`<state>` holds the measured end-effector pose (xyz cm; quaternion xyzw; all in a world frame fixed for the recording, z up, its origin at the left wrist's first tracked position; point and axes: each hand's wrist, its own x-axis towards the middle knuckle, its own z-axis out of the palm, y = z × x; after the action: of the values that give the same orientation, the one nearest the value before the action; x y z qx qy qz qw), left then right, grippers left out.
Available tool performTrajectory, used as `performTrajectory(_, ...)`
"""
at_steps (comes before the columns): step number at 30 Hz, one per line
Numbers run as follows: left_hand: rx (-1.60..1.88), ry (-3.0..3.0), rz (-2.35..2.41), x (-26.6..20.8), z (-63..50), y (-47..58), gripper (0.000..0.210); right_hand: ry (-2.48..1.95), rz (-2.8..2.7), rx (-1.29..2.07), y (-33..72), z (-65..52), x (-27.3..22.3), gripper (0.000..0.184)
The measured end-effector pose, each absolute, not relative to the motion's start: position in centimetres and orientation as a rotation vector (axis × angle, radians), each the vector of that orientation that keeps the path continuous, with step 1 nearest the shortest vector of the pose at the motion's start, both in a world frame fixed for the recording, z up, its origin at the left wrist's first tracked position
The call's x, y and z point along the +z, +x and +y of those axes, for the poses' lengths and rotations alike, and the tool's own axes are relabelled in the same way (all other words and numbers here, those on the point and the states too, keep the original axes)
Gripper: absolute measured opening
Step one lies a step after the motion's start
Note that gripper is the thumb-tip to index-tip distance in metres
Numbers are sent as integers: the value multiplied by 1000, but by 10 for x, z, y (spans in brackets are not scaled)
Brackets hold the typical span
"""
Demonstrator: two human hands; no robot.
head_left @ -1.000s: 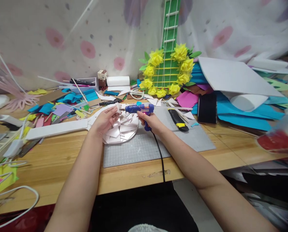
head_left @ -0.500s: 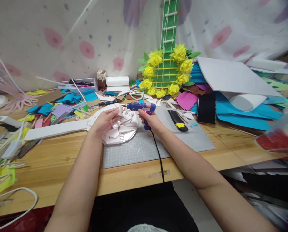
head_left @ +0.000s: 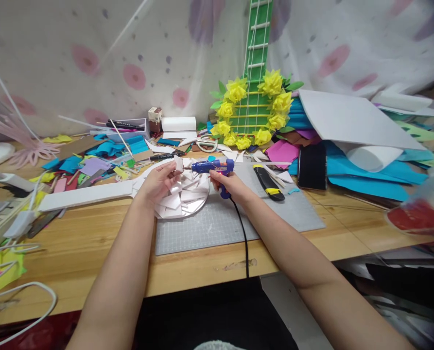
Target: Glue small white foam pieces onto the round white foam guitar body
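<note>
My right hand (head_left: pixel 228 183) is closed around the handle of a blue hot glue gun (head_left: pixel 213 167), whose nozzle points left. A small white paper piece (head_left: pixel 179 164) is pinched in the fingers of my left hand (head_left: pixel 159 182), right at the nozzle tip. Below both hands lies a white guitar-shaped cutout (head_left: pixel 87 194); its round body is covered with overlapping white paper pieces (head_left: pixel 187 194). The body rests partly on a grey cutting mat (head_left: pixel 202 233), and its long neck reaches left over the wooden table.
A black and yellow utility knife (head_left: pixel 268 183) lies on the mat beside a phone (head_left: pixel 312 166). Behind stands a green paper guitar (head_left: pixel 253 114) ringed with yellow flowers. Coloured paper scraps (head_left: pixel 96 165) cover the back left. The glue gun's black cord (head_left: pixel 245 238) hangs over the table edge.
The white paper piece in my left hand now shows more clearly at the nozzle tip. The view has shifted slightly; both hands keep nearly the same place.
</note>
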<state>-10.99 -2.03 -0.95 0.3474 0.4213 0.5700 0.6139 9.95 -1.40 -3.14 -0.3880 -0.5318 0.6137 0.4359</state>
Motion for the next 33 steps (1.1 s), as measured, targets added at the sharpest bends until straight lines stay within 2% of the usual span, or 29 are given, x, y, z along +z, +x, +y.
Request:
performTrajectory(6, 1505, 1174, 1251, -5, -22, -110, 35, -1036, -973, 1427, 121, 8, -44, 42)
performTrajectory(11, 1238, 1745, 1468, 1, -29, -105, 38, -1062, -774, 1387, 138, 22, -53, 40)
performTrajectory(13, 1257, 1781, 1565, 0, -28, -111, 37, -1072, -752, 1401, 139, 23, -52, 40)
performTrajectory(16, 1471, 1648, 1716, -6, -21, -130, 37, -1076, -771, 1405, 138, 23, -51, 39)
performTrajectory(20, 1568, 1488, 1828, -12, -14, -147, 45, -1037, -773, 1423, 136, 24, -53, 38)
performTrajectory(22, 1456, 1559, 1852, -11, -10, -142, 49, -1021, -763, 1435, 135, 25, -55, 38)
performTrajectory(25, 1089, 1834, 1810, -4, 4, -123, 51, -1019, -760, 1440, 135, 25, -56, 38)
performTrajectory(30, 396, 2163, 1830, 20, 38, -93, 35, -1028, -762, 1419, 136, 25, -56, 36)
performTrajectory(33, 90, 2268, 1887, 28, 49, -85, 34, -1015, -748, 1427, 137, 26, -56, 36)
